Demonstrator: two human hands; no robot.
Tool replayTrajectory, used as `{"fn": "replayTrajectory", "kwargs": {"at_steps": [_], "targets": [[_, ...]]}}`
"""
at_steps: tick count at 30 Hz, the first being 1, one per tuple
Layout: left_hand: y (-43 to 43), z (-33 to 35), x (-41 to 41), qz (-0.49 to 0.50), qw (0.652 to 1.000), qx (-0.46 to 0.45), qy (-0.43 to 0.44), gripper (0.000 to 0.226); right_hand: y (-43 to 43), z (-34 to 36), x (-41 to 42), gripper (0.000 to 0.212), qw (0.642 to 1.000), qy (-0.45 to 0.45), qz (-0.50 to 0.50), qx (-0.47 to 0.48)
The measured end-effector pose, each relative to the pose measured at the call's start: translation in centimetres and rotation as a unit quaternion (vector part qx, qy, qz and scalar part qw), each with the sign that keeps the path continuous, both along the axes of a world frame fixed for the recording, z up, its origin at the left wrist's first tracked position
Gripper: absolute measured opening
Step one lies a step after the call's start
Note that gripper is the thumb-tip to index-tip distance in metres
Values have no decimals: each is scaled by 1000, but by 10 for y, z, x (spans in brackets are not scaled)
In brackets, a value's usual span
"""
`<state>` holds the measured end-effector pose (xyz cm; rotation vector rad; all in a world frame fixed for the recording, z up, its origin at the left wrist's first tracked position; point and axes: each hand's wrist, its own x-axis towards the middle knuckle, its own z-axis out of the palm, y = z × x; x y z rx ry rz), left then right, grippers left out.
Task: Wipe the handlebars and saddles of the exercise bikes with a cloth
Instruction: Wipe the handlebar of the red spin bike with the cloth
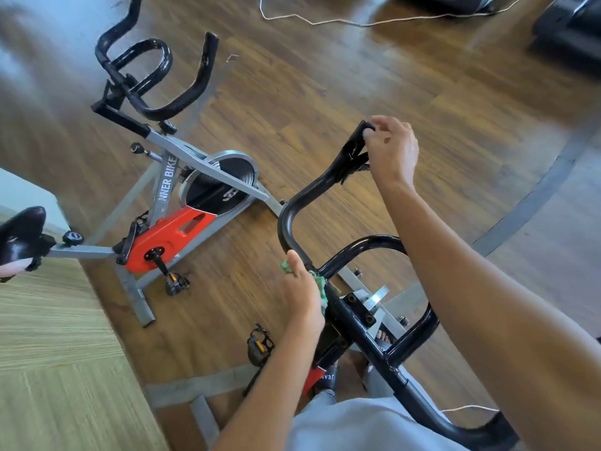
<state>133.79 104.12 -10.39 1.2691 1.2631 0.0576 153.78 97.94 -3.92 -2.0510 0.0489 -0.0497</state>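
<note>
At the far left edge of the frame we see a black saddle (21, 234) cut off by the border, with a pale wood-grain surface (48, 353) filling the lower left corner below it. That saddle belongs to the second exercise bike (182, 203), grey-framed with a red guard, which stands left of centre; its black handlebars (153, 76) curl in the upper left, and its pedal (175, 283) juts toward open floor. Between this bike and the near one lies a strip of bare wooden floor (260, 131), widening toward the top, where a white cord (325, 22) trails across. At lower centre, our left hand (302, 291) is curled round a green cloth (320, 286), pressing it against the near handlebars (292, 219) just where the bar bends. A second pedal (258, 348) sits just below that wrist. Further right, our right hand (392, 151) pinches the upright tip of the same handlebars, fingers bent close together. The right forearm crosses the inner loop of the bars. Dark blurred equipment (569, 30) occupies the upper right corner, well apart, and a grey curved line (533, 203) marks the floor at right.
</note>
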Motion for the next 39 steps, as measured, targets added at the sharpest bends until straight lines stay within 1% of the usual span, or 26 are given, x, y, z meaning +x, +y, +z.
{"fn": "replayTrajectory", "kwargs": {"at_steps": [2,4,5,7,8,9,11,13,14,15,16,17,18,19,20,21,22,24,26,28,30,33,35,37,38,39], "targets": [[16,3,12,3,1000,-1,-12,52,-16,-5,-24,21,999,-23,-40,18],[30,9,21,-12,1000,20,-12,49,-36,-15,-46,15,999,-17,-43,-16],[32,8,21,-19,1000,18,-10,51,-47,-22,-53,14,998,14,-22,-58],[29,6,14,-44,999,11,7,52,-67,-32,-65,26,980,124,48,-145],[28,3,10,-51,998,45,3,51,-73,-37,-70,37,965,182,85,-169],[30,-1,7,-56,992,109,-12,49,-77,-41,-76,48,949,224,114,-189],[43,-2,7,-61,954,286,-64,56,-79,-49,-85,59,929,238,137,-250],[62,7,16,-108,879,436,-160,59,-77,-52,-91,62,926,195,128,-298],[70,12,22,-179,831,482,-210,56,-76,-52,-93,62,926,176,125,-310],[77,14,30,-280,783,502,-240,54,-76,-53,-93,63,927,162,122,-316],[80,16,37,-398,732,503,-229,55,-76,-53,-94,63,928,154,120,-318],[81,15,41,-511,671,505,-185,59,-77,-53,-95,64,928,149,120,-319],[81,11,41,-589,596,527,-145,63,-77,-53,-96,64,929,147,120,-319],[80,3,37,-622,525,566,-132,64,-78,-53,-96,63,929,145,120,-319],[82,-3,34,-632,473,597,-139,62,-78,-54,-96,63,929,141,120,-320],[87,-5,34,-636,443,614,-151,60,-79,-55,-96,64,930,136,118,-322],[95,-6,37,-639,431,616,-162,58,-78,-56,-96,65,930,130,115,-324],[103,-3,47,-640,440,610,-161,57,-77,-58,-96,65,929,120,113,-331],[94,-3,46,-612,463,623,-152,61,-77,-60,-96,65,928,118,110,-335],[71,-12,28,-577,501,630,-135,62,-76,-59,-97,65,926,117,106,-342],[52,-20,10,-539,526,650,-100,64,-74,-57,-98,66,921,110,101,-360],[36,-12,7,-511,589,625,-40,67,-70,-56,-98,66,924,120,98,-350],[25,0,16,-488,650,581,-41,65,-72,-52,-93,62,948,162,86,-261],[13,13,25,-460,728,503,-73,58,-82,-43,-88,52,972,197,61,-112],[10,17,32,-450,758,464,-81,54,-90,-37,-89,46,977,196,50,-74],[9,20,39,-460,773,430,-74,53,-99,-31,-92,39,979,188,44,-71]]}}
